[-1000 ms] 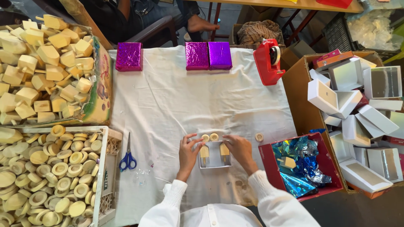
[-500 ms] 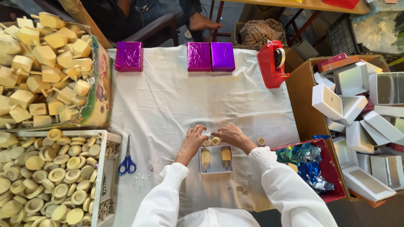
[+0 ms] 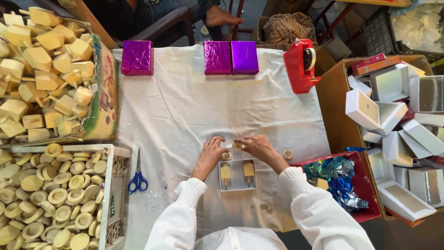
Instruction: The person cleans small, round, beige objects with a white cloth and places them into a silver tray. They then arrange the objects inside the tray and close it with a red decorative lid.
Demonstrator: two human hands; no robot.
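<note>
Pinching a small wooden disc [image 3: 237,146] in my right hand [image 3: 257,147], I keep my left hand [image 3: 211,152] curled on the white cloth [image 3: 185,106] near another disc [image 3: 226,156]; the open tray [image 3: 237,175] sits just below, holding two wooden pieces upright for easy filling

— What covers the tabletop [image 3: 175,115]?
— A white cloth, creased.
— And on it?
— Three purple foil-wrapped boxes [image 3: 137,57] along the far edge, a red tape dispenser [image 3: 300,66] at the right, blue-handled scissors [image 3: 138,173] at the left, a small open white box [image 3: 237,175] near the front, one wooden disc [image 3: 288,154] beside it.
</note>
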